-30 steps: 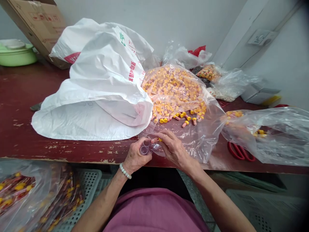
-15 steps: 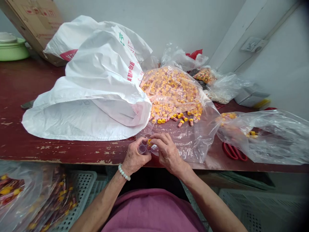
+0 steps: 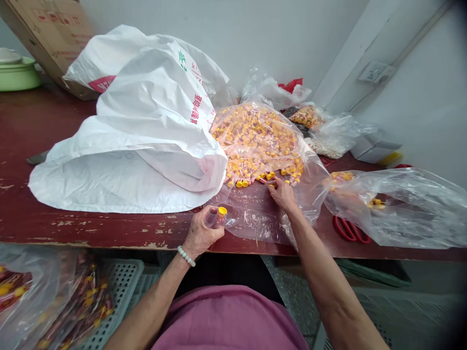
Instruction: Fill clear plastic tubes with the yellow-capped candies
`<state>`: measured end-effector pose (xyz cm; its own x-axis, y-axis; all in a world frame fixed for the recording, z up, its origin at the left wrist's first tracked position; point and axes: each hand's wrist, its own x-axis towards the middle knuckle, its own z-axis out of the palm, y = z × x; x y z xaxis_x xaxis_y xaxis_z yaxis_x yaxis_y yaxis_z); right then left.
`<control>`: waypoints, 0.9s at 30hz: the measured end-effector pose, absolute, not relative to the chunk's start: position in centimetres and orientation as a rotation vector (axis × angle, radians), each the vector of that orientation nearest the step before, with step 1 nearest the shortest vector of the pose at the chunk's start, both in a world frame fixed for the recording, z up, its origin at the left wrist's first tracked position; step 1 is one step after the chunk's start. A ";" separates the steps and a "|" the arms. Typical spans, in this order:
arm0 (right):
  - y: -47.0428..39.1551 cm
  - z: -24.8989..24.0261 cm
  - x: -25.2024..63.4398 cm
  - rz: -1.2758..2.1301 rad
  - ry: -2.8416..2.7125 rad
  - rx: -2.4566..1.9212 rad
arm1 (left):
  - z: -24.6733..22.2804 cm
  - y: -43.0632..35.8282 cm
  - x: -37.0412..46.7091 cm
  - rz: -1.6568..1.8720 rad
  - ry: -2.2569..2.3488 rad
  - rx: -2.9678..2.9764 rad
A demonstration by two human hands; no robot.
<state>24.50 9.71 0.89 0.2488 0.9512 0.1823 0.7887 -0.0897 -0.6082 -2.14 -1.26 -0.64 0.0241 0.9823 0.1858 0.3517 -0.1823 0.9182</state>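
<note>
My left hand, with a pale bead bracelet at its wrist, is closed around a clear plastic holder of joined round tubes. A small yellow-capped bottle stands upright in its right side. Farther forward, my right hand reaches the near edge of a heap of yellow-capped little bottles. Its fingertips are pinched at one of the loose bottles there, which they mostly hide. The heap lies in an open clear plastic bag spread on the dark red table.
A big white woven sack lies open at the left. Red-handled scissors and another clear bag lie at the right. Below on the left, a perforated crate holds bagged tubes. A cardboard box stands behind.
My right hand has left the holder and moved forward and right to the heap. A yellow-capped bottle now stands in the holder. My left hand has stayed nearly in place.
</note>
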 end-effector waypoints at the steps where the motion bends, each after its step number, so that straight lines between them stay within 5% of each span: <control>1: 9.5 1.0 24.3 0.391 -1.583 -1.899 | -0.6 -1.3 -2.0 1.171 1.388 1.610; 10: 0.0 3.6 13.5 1.016 -1.470 -1.047 | -0.3 -1.0 -2.0 1.146 1.368 1.678; 20: -2.3 2.2 12.4 0.366 -1.960 -1.048 | -0.1 -1.0 -2.2 1.126 1.308 1.646; 27: -2.4 3.1 13.1 0.292 -2.166 -1.050 | -0.3 -0.6 -2.4 1.119 1.271 1.701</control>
